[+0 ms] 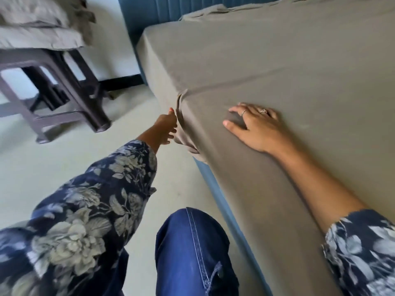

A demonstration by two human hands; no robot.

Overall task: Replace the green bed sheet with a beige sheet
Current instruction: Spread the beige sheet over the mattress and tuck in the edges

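A grey-beige sheet (267, 67) covers the top of the bed and hangs over its left side. My left hand (165, 127) is down at the bed's side edge, its fingers gripping a bunched fold of the sheet's overhang (183, 133). My right hand (254, 124) lies flat, palm down, on the sheet near the edge, fingers spread, with rings on two fingers. Below the gathered fold the blue mattress side (213, 184) shows. No green sheet is in sight.
A dark plastic stool (64, 99) stands on the pale floor at the left, with folded grey bedding (42, 24) stacked on it. A blue padded headboard (162, 9) rises behind the bed. My knee in blue jeans (192, 248) is beside the mattress.
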